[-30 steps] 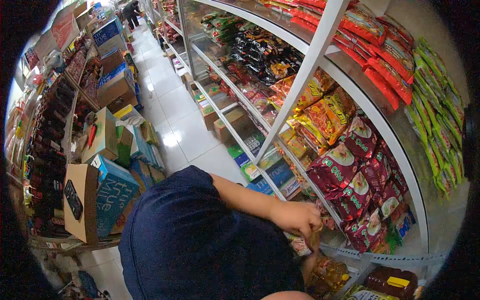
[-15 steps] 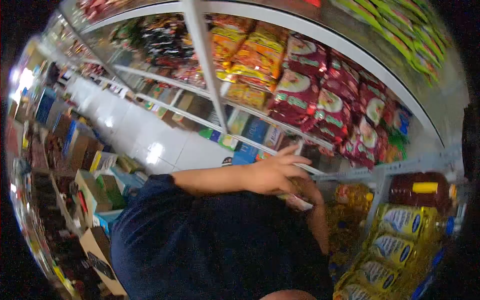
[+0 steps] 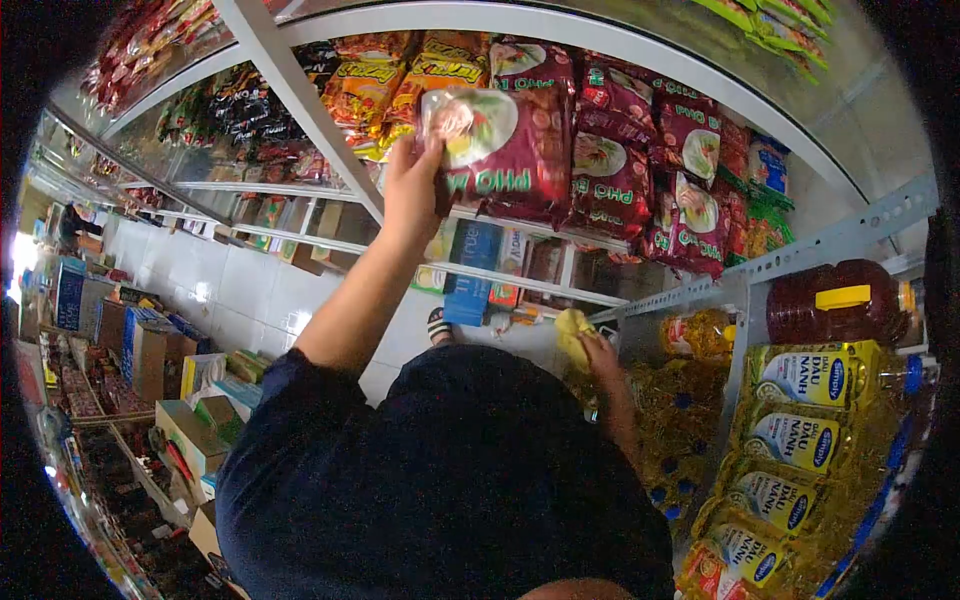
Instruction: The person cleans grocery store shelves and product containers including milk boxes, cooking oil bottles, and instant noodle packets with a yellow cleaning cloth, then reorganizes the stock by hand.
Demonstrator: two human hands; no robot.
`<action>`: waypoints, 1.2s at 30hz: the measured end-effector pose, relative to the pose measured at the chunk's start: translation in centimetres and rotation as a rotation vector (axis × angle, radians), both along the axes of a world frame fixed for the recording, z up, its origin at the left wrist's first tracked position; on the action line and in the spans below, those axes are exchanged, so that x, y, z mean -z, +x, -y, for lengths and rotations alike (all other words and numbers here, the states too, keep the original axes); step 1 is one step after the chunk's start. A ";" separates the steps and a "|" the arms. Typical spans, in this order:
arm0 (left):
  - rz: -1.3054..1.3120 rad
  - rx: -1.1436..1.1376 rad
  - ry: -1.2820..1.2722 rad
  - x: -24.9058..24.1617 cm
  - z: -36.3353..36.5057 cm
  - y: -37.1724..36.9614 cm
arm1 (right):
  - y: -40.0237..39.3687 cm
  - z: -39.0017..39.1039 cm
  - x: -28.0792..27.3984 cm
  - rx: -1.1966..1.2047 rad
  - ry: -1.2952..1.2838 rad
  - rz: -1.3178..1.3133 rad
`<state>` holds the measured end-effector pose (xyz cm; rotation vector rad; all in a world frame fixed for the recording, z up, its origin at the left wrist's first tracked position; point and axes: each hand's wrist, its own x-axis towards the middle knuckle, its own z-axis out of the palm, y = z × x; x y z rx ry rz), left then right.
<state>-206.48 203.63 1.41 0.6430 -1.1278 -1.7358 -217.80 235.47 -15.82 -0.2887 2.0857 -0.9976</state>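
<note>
My left hand grips the left edge of a maroon packet of pho noodles, thumb on its front, which shows a bowl. It is raised in front of the shelf, over similar maroon pho packets stacked there. Lower down, near my body, my right hand is closed on a crumpled yellow cloth. Bottles of yellow cooking oil stand to the right of that hand.
Orange noodle packets and black packets share the shelf. A white metal upright crosses in front. A perforated metal rail runs on the right beside a jug of dark red liquid. Cardboard boxes line the aisle's left.
My left hand has moved up and left from near my right hand to the shelf and now holds a pho packet. The yellow cloth now shows clearly in my right hand.
</note>
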 end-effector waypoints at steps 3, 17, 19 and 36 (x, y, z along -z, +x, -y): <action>0.235 0.010 -0.160 0.0 1.7 -3.0 | -2.9 -2.6 7.7 -0.175 -0.089 -0.101; 0.218 -0.277 -0.217 8.2 6.9 -7.2 | -2.2 -4.7 7.4 -0.249 -0.055 -0.159; 0.035 -0.107 0.126 8.4 8.3 -4.8 | -2.9 -4.8 9.5 -0.213 -0.080 -0.124; 0.296 -0.109 -0.043 3.5 11.3 -4.6 | -0.2 -3.4 2.8 0.302 -0.175 0.234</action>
